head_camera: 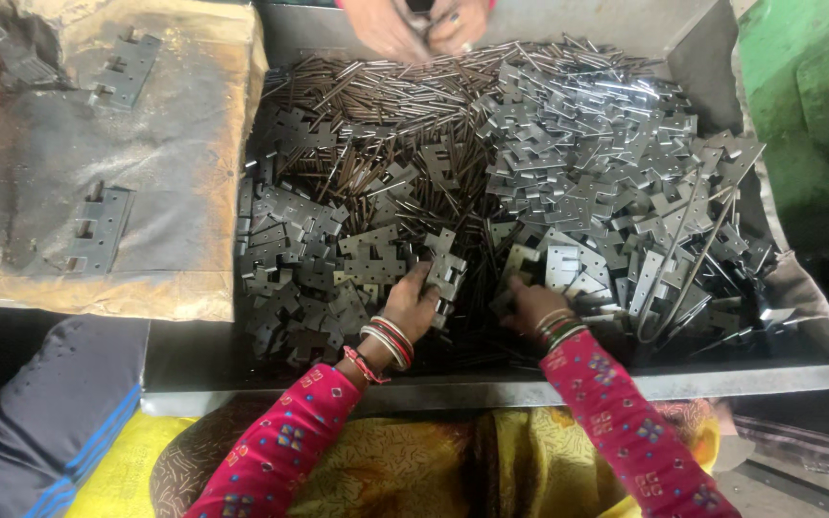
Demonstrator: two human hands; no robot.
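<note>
Hinge plates (568, 173), flat grey notched metal

A metal tray (491, 388) lies in the middle, holding a heap of hinge plates (606, 182) on its right, thin pins (386, 125) at its far middle and more hinge leaves (299, 249) on its left. The left hand (413, 305) and right hand (530, 302) rest in the near part of the heap, side by side. At the far edge are another person's hands (419, 27); left of the tray lies a board (69, 144) with two assembled hinges (98, 230) on it.
</note>
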